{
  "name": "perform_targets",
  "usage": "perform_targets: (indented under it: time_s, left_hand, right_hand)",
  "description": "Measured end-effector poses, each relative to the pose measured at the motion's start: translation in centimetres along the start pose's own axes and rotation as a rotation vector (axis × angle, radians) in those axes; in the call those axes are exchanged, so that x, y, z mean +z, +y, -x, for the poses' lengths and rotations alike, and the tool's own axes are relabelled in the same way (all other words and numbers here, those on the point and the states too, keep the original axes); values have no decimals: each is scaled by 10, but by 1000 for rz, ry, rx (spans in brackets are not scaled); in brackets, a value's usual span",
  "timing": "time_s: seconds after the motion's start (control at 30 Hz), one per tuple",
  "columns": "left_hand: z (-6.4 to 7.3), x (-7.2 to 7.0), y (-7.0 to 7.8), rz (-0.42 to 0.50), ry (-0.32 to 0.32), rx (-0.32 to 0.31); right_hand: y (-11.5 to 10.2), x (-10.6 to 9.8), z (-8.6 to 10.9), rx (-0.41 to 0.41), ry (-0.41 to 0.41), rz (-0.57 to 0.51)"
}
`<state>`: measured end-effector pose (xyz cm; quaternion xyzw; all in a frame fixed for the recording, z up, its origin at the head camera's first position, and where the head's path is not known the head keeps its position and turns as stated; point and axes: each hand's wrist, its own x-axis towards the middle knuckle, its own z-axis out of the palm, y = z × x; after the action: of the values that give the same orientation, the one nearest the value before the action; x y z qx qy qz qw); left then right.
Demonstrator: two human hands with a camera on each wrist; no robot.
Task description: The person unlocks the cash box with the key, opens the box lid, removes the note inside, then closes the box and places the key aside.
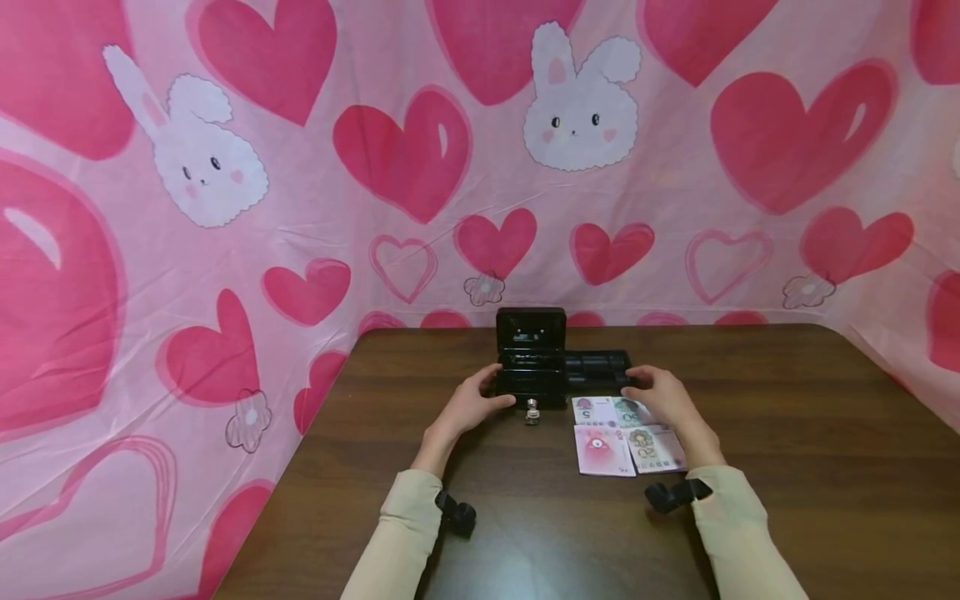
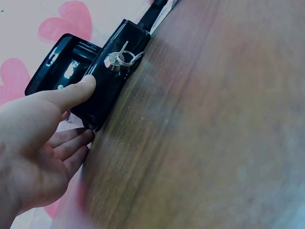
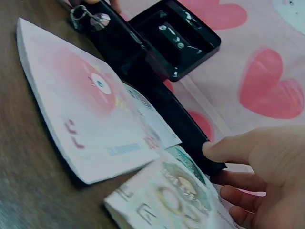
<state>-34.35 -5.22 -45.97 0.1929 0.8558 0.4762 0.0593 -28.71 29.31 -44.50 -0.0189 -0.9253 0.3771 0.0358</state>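
Note:
A small black cash box (image 1: pixel 531 385) stands with its lid (image 1: pixel 531 327) raised. A key with a ring (image 1: pixel 532 412) sits in its front lock. My left hand (image 1: pixel 467 407) is at the box's left side; in the left wrist view its thumb (image 2: pixel 81 90) touches the front edge and the other fingers lie loosely by the side. To the right of the box is a black compartment tray (image 1: pixel 597 368). My right hand (image 1: pixel 666 402) pinches the tray's right end, with the thumb (image 3: pixel 224 149) on top and fingers on the other side.
In front of the tray, stacks of play banknotes lie in two rows: a pink stack (image 1: pixel 604 451), a brownish stack (image 1: pixel 657 450), a purplish stack (image 1: pixel 593 410) and a green one partly under my right hand. The brown wooden table (image 1: pixel 810 467) meets a pink heart-patterned cloth (image 1: pixel 420 250) behind.

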Motion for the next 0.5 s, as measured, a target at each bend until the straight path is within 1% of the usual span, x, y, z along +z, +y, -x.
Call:
perform_targets:
  time_s: [0.13,0.33,0.4,0.5]
  left_hand:
    - [0,0,-1,-4,3,-4]
    - [-1,-1,0,0,-2,-7]
    - [-1,-1,0,0,-4,-7]
    - [-2,0,0,-2,-4,-7]
  right_hand:
    - [-4,3,-1,22,42,-19]
    - [-7,6,-2,54,154,-53]
    - [-7,5,-1,75,171,-69]
    - [-7,2,0,98,177,-89]
